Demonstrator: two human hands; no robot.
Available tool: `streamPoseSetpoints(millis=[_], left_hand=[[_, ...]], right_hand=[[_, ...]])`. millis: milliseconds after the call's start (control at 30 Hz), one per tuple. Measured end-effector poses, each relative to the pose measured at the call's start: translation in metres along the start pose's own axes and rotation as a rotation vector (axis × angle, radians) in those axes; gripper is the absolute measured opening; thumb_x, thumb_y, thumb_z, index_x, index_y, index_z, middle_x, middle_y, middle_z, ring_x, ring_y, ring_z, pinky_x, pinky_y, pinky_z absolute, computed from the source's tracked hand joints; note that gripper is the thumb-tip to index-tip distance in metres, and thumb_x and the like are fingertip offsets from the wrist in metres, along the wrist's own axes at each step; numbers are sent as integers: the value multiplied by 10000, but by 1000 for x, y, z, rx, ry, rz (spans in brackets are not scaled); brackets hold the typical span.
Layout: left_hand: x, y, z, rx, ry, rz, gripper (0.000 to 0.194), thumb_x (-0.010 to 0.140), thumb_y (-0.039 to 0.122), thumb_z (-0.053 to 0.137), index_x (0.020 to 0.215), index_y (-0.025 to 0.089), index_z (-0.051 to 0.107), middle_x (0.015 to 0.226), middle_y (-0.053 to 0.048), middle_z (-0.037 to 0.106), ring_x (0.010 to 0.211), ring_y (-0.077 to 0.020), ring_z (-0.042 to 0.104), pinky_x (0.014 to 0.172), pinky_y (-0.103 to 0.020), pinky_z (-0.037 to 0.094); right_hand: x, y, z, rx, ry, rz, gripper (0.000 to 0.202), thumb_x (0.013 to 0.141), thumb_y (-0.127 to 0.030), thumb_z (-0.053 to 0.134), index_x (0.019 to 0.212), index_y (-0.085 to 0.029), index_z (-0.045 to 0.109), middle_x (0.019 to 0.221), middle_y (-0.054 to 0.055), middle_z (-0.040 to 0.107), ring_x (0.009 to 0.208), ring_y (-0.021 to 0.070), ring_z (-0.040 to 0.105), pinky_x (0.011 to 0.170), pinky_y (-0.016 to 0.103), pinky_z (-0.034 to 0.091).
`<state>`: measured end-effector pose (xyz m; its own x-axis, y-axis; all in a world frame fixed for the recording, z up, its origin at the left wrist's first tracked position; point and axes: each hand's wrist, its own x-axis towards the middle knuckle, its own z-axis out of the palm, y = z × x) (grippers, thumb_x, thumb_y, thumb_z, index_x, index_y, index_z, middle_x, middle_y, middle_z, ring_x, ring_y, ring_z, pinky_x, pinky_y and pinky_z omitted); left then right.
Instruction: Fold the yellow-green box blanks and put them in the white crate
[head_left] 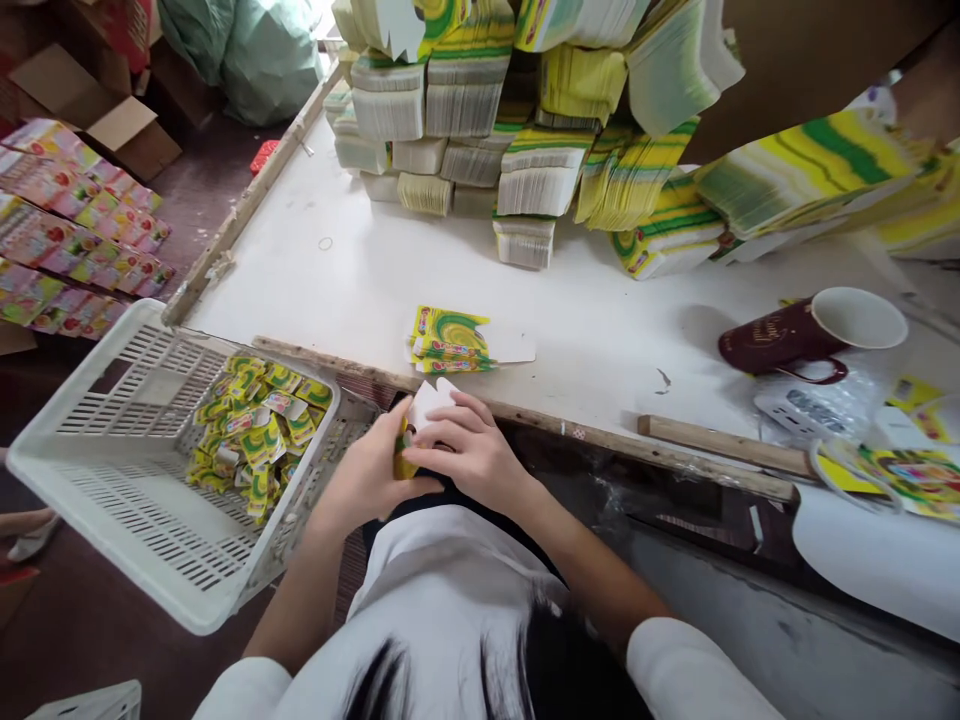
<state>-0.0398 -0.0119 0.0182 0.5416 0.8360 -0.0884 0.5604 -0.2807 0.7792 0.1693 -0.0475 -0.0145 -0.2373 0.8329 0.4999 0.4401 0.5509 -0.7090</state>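
Observation:
Close to my body, at the table's front edge, both my hands meet around one small carton (429, 408) with white flaps and a yellow printed side. My left hand (365, 470) wraps the carton from the left, its thumb low. The fingers of my right hand (480, 450) bend over its white flaps from the right; they cover much of it. Just beyond, a few flat yellow-and-green cartons (450, 338) lie in a small pile on the white table (300, 270). To the left, a white plastic crate (97, 440) holds many small yellow-green cartons (259, 430).
Tall stacks of flat cartons (465, 95) stand at the back of the table. A dark red mug (780, 330) lies tipped at the right, near a wooden strip (720, 445). Pink printed packs (67, 230), an open cardboard box (94, 110) and green sacks (255, 55) are at the left.

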Motion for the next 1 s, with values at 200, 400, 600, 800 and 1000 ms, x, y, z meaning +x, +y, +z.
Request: streamPoseSetpoints(millis=[200, 400, 600, 800, 1000], left_hand=[[1, -7, 45, 111, 246, 92, 748, 764, 287, 718, 1382, 224, 301, 1119, -91, 625, 888, -195, 677, 739, -310, 555], [1, -5, 51, 140, 278, 216, 477, 706, 195, 657, 1104, 253, 400, 1005, -31, 609, 831, -189, 671, 675, -291, 522], [9, -18, 48, 97, 152, 81, 411, 719, 236, 662, 1059, 234, 432, 884, -14, 587, 704, -168, 632, 603, -277, 498], [9, -23, 53, 154, 398, 82, 769, 691, 262, 750, 1331, 190, 329, 1245, -148, 527, 1054, -244, 616, 865, -398, 545], [-1, -18, 28, 206, 332, 68, 511, 717, 264, 767, 1170, 206, 537, 1080, -70, 661, 992, -223, 656, 871, -361, 548]], right_hand=[[-4, -4, 19, 517, 212, 491, 748, 873, -533, 651, 1508, -269, 357, 1537, 120, 425, 1422, 304, 407, 1125, 494, 421], [-4, 5, 37, 1039, -51, 673, 683, 850, -570, 668, 1412, -219, 503, 1343, 120, 630, 1234, 271, 610, 1056, 457, 495], [-10, 2, 37, 719, -92, 413, 799, 926, -554, 572, 1581, -257, 224, 1601, 115, 340, 1464, 249, 359, 1199, 441, 324], [-5, 5, 31, 363, 70, 306, 515, 982, -133, 416, 1455, -321, 492, 1532, 45, 465, 1397, 187, 465, 1181, 390, 374], [-9, 19, 16, 263, -122, 208, 432, 952, -259, 592, 1383, -283, 581, 1629, 81, 281, 1400, 256, 463, 1100, 371, 472]])
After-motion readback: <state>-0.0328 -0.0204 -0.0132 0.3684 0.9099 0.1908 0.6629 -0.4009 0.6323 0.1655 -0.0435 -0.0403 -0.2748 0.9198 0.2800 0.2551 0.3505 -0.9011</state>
